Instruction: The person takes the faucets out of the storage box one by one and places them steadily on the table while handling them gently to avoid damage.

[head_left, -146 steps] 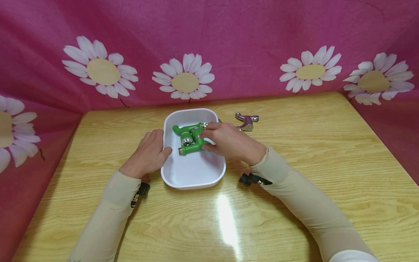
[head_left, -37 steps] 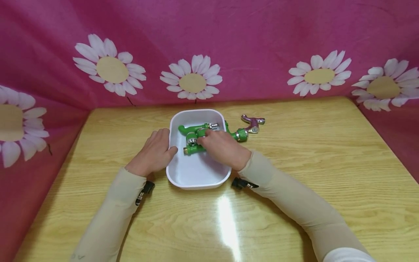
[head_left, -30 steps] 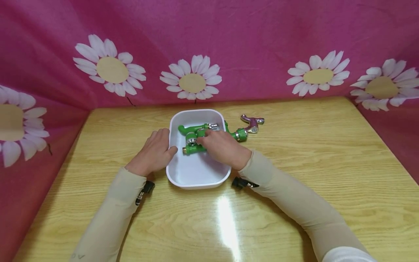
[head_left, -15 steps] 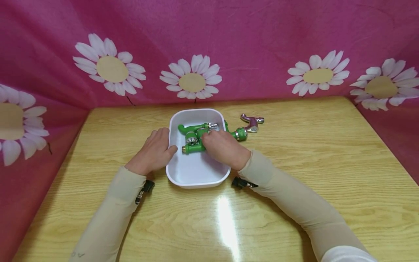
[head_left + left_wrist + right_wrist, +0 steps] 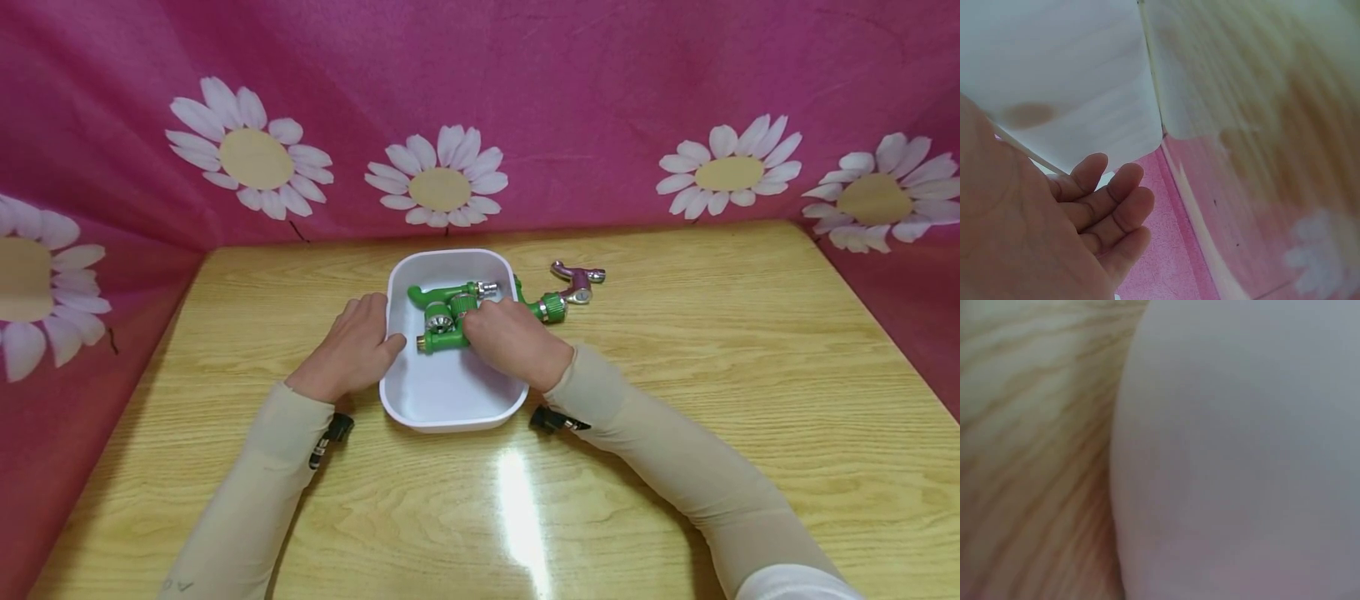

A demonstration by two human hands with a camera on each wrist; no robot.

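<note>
A white plastic basin (image 5: pixel 450 396) stands on the table, with two green taps inside. My left hand (image 5: pixel 347 350) grips its left rim, thumb over the edge inside. In the left wrist view, the fingers of my left hand (image 5: pixel 1094 219) lie bent against the outer wall of the basin (image 5: pixel 1085 81). My right hand (image 5: pixel 510 337) reaches over the right rim and holds the nearer green tap (image 5: pixel 442 340) by its right part; its fingertips are hidden. Behind lies the other green tap (image 5: pixel 442 294), its metal end pointing right. The right wrist view shows only the basin wall (image 5: pixel 1229 444) and table.
Just right of the basin, a third green tap (image 5: pixel 553 307) lies on the wooden table (image 5: pixel 675 333), partly hidden by my right hand. A purple tap (image 5: pixel 579 279) lies beside it. A pink cloth (image 5: pixel 570 100) with daisies hangs behind the table.
Since the earliest frame my right hand has reached further into the basin and closed over the nearer green tap. The third green tap has come into view. My left hand keeps to the rim.
</note>
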